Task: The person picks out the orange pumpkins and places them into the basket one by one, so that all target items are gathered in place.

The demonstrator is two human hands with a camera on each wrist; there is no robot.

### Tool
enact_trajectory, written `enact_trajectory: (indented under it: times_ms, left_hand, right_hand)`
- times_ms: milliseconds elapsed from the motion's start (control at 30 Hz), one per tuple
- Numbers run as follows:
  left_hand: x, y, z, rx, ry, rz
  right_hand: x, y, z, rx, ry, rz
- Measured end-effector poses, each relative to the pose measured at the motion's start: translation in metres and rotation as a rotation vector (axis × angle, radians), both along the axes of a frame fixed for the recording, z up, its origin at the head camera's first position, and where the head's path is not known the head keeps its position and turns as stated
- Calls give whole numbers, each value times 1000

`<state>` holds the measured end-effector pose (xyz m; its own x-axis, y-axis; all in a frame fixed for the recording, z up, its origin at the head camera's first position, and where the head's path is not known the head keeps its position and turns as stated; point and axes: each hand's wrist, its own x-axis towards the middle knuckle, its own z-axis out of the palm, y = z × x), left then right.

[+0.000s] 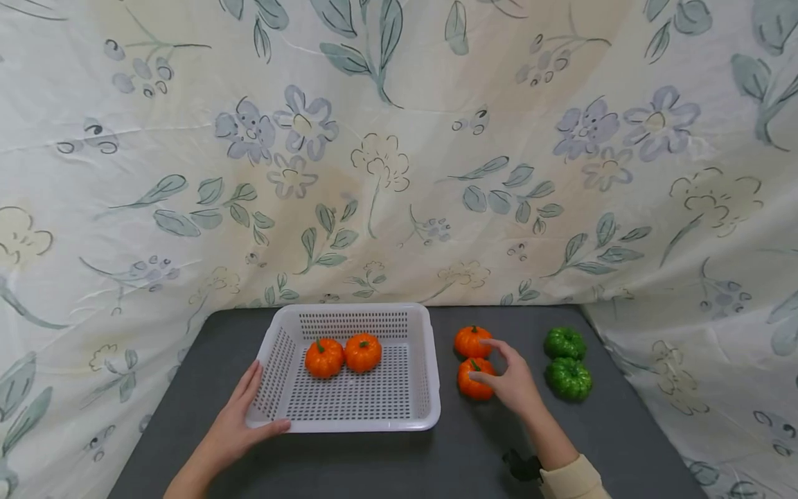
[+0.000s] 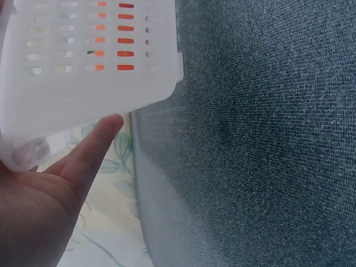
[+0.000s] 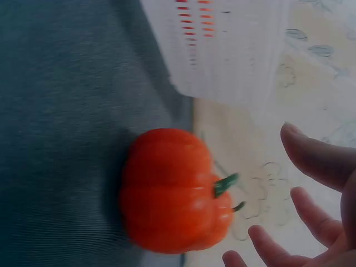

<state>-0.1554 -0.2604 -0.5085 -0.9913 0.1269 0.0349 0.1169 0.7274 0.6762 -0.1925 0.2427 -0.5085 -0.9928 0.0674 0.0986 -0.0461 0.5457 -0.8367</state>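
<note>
Head view: I count one white basket (image 1: 355, 426) on the dark table (image 1: 349, 471), two orange pumpkins (image 1: 324, 358) inside it, side by side. To its right, two more orange pumpkins (image 1: 472, 391) on the table, one behind the other; beyond these, a pair of green ribbed vegetables (image 1: 569, 380). Two hands: left hand (image 1: 235, 418) spread at the basket's near-left corner, fingers against the side wall, thumb on the front rim; right hand (image 1: 514, 379) wide, thumb and fingers apart at the table pair, partly covering both. Contact there: cannot tell.

Left wrist view: thumb straight beside the basket, which is cut off at top. Orange shows only through slots; the other fingers are mostly hidden.

Right wrist view: digits spread, clear of the nearer pumpkin. The second is largely hidden behind it, its stem visible. Basket cut off above.
</note>
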Motion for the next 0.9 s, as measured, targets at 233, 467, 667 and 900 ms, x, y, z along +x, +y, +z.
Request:
enact_trajectory:
  times_ms: [233,467,667,900]
  left_hand:
    - [-1,0,1,2,8,-2]
    - [-1,0,2,10,12,-8]
    - [-1,1,3,13,7,-3]
    - [0,1,3,5,-6,4]
  right_hand:
    - [-4,7,-21,7,-53,4]
    - [-6,8,-33,2,-99,30]
    - [-5,9,-40,-34,-111,32]
    - [-2,5,-31,-62,-91,11]
